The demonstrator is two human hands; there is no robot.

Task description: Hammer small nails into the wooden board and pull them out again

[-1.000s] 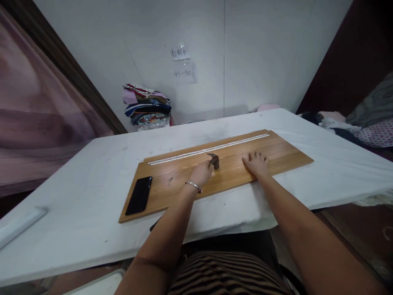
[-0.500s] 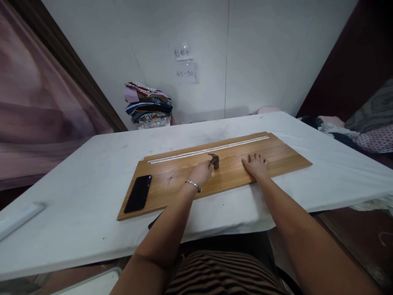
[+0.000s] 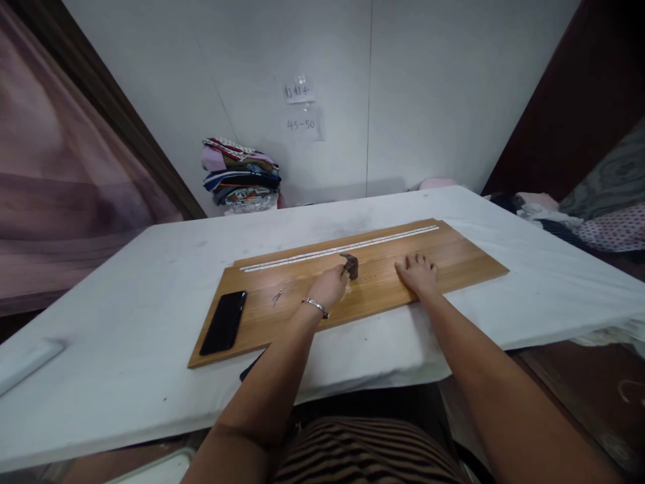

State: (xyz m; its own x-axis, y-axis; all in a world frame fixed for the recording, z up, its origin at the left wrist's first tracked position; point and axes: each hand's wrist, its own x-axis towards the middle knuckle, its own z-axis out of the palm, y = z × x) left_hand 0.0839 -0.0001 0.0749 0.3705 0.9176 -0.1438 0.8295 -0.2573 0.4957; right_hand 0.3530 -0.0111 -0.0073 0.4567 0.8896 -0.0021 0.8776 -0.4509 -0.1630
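Note:
A long wooden board [image 3: 463, 259] lies on a white table [image 3: 125, 302]. My left hand [image 3: 328, 288], with a bracelet on the wrist, is closed around a small dark hammer [image 3: 350, 264] whose head rests on the board's middle. My right hand [image 3: 417, 274] lies flat and open on the board just right of the hammer, fingers spread. A white strip [image 3: 342, 249] runs along the board's far edge. A row of tiny dark dots sits between the two hands.
A black phone [image 3: 224, 323] lies on the board's left end, with small metal bits [image 3: 277, 296] beside it. Folded clothes [image 3: 242, 178] are stacked at the wall. Bedding [image 3: 599, 215] lies at the right. A white object [image 3: 25, 359] sits at the table's left edge.
Only the head camera shifted slightly; both hands and the hammer keep their places on the board.

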